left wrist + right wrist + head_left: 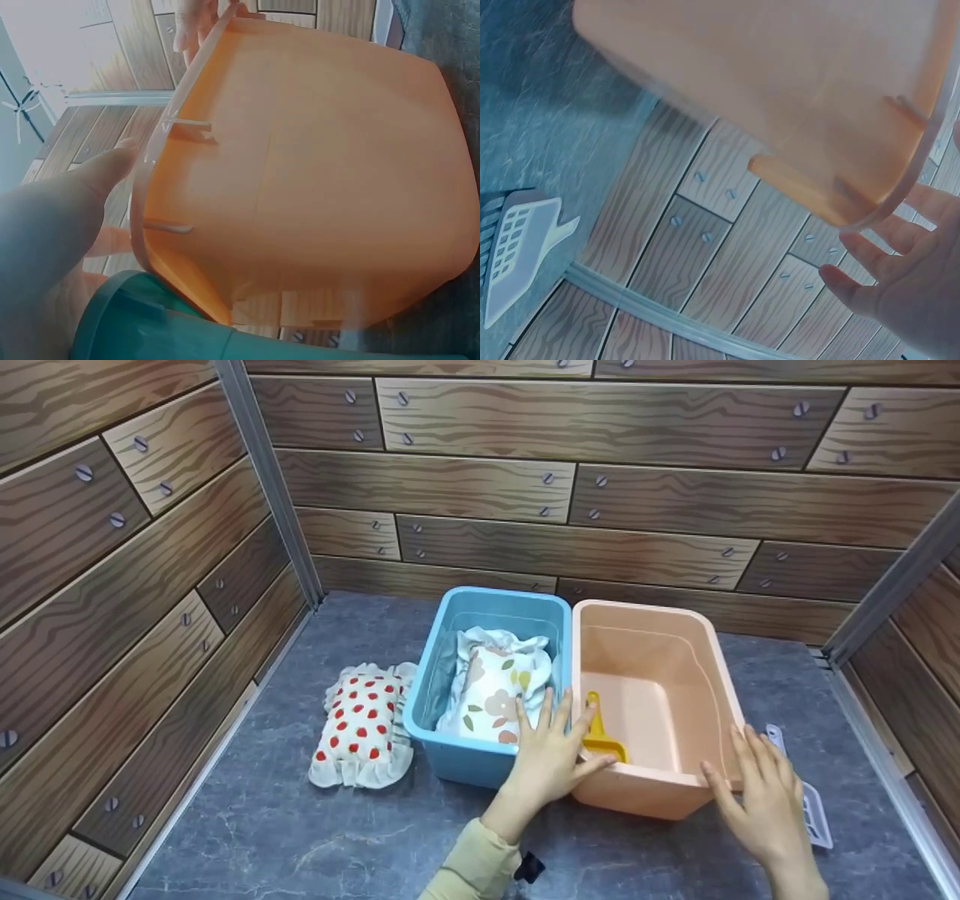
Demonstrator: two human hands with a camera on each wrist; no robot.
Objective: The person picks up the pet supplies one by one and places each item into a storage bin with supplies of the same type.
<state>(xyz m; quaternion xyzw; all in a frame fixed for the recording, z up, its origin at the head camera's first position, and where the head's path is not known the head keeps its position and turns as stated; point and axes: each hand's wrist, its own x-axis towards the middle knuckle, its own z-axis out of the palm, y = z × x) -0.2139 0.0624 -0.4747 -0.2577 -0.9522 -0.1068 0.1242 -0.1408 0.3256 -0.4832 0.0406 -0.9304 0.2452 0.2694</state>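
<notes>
A peach plastic bin [637, 795] stands beside a blue bin [465, 761], their rims side by side. My left hand [547, 754] spreads straight fingers over the front corner where the two rims meet, its thumb along the peach rim. At the peach bin's front right corner, the fingertips of my right hand [765, 791] rest at the rim; the right wrist view shows that hand [907, 270] with fingers parted. Inside the peach bin lies a yellow scoop [606, 747], partly hidden by the left hand. A frilled floral pillow [491, 690] fills the blue bin.
Left of the blue bin lies a frilled pillow with red strawberries [360, 727]. A pale slotted scoop [817, 814] is on the floor to the right, partly behind the right hand. Wood-patterned walls [480, 487] enclose the dark grey surface [300, 840].
</notes>
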